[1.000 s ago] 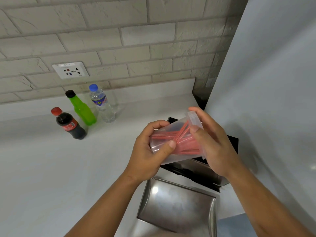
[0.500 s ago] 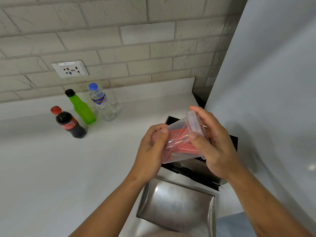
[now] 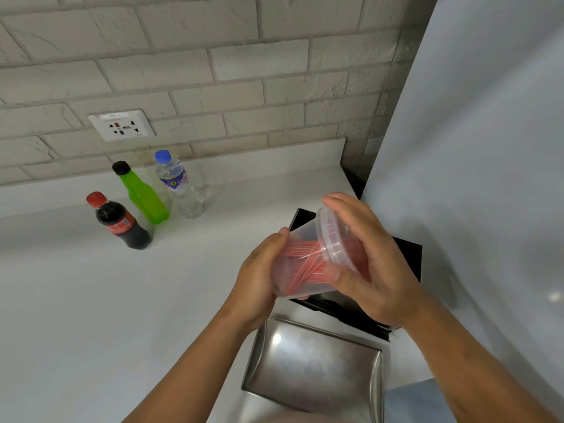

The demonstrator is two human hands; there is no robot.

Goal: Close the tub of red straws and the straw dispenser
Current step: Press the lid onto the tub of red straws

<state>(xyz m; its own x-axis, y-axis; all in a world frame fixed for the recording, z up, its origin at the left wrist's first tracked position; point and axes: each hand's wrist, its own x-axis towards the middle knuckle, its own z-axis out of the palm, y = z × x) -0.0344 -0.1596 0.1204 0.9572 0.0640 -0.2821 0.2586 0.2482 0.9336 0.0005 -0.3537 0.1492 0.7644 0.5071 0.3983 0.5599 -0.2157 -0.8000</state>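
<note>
Clear plastic tub [image 3: 300,271], lying tilted on its side in the air above the straw dispenser [image 3: 360,303], mouth end toward the upper right. Red straws [image 3: 305,264] inside, crossing one another along its length. Clear round lid [image 3: 331,236] sitting on the mouth end; whether fully seated all round, cannot tell. Left hand [image 3: 259,279] wrapped around the base end, grip closed on the tub, thumb up along the wall. Right hand [image 3: 372,264] cupped over the lid end, fingers curled across the top of the lid and thumb pressing near the rim from below, grip closed on tub and lid together.

Directly under the tub: the dispenser, a black box with its top open, dark interior showing at its far and right edges. Hinged steel lid [image 3: 314,361] of the dispenser folded down toward the viewer, lying open and flat, shiny inner face up.

Left of the dispenser and well apart on the white surface [image 3: 91,300]: a cola bottle [image 3: 122,222] with red cap, a green bottle [image 3: 142,195] with black cap, a water bottle [image 3: 180,184] with blue cap, all upright and close together. Above them on the brick wall [image 3: 213,71], a wall socket [image 3: 121,126]. Right of the dispenser, a tall pale panel [image 3: 488,148].
</note>
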